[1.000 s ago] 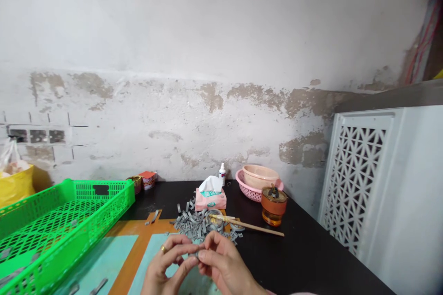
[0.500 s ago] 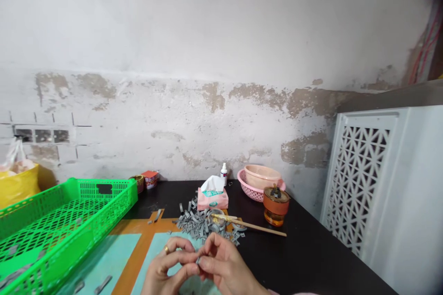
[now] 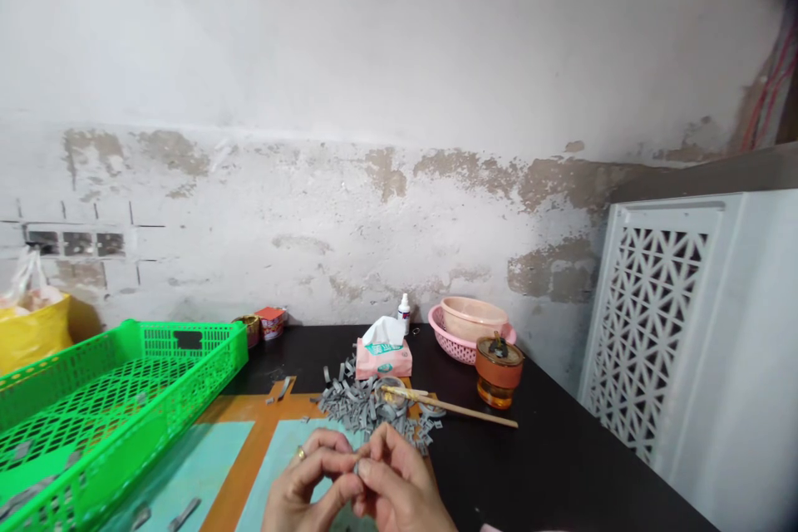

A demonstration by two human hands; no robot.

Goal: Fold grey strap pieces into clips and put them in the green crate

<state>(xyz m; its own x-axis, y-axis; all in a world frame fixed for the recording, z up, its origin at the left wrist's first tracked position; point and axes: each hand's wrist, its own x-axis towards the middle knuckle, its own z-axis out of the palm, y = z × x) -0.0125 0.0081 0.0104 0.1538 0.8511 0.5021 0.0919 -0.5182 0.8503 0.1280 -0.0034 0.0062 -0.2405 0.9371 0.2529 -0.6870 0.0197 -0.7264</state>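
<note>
On the head camera, my left hand and right hand are raised close together over a teal and orange mat on the black counter; neither is released, as the fingertips of both pinch a small grey piece; the piece is held just above the mat, looks like a narrow strip, and is too small to tell more; I judge the step in hand to be working this one piece, and the next move calls for a steady pinch; just beyond lies a heap of grey strips, a wooden stick reaching from it; further off stand a tissue box, a pink basket and an amber jar; a green crate sits to the left.
</note>
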